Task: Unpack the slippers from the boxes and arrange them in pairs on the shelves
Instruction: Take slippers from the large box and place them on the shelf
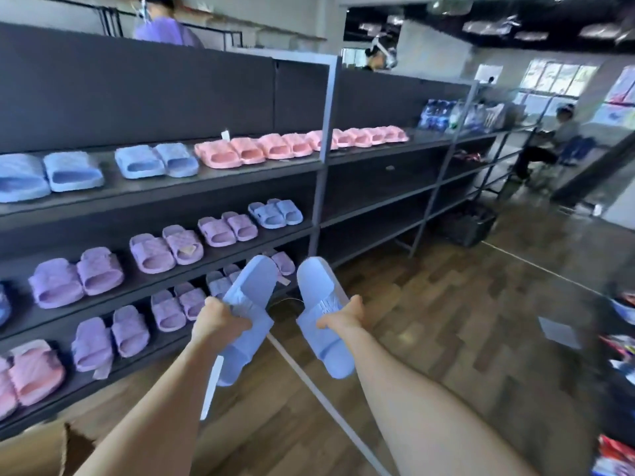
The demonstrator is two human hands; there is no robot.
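Left hand [220, 321] has its fingers [242, 325] curled round the left blue slipper [252, 286], right hand [345, 316] grips the right blue slipper [318, 283], both at six o'clock before the shelves [426, 140]. Best land them together, toes level.

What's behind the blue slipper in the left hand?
Purple slippers on a lower shelf show on either side of the blue slipper that the left hand grips. The shelf directly behind is covered, so more pairs there cannot be told.
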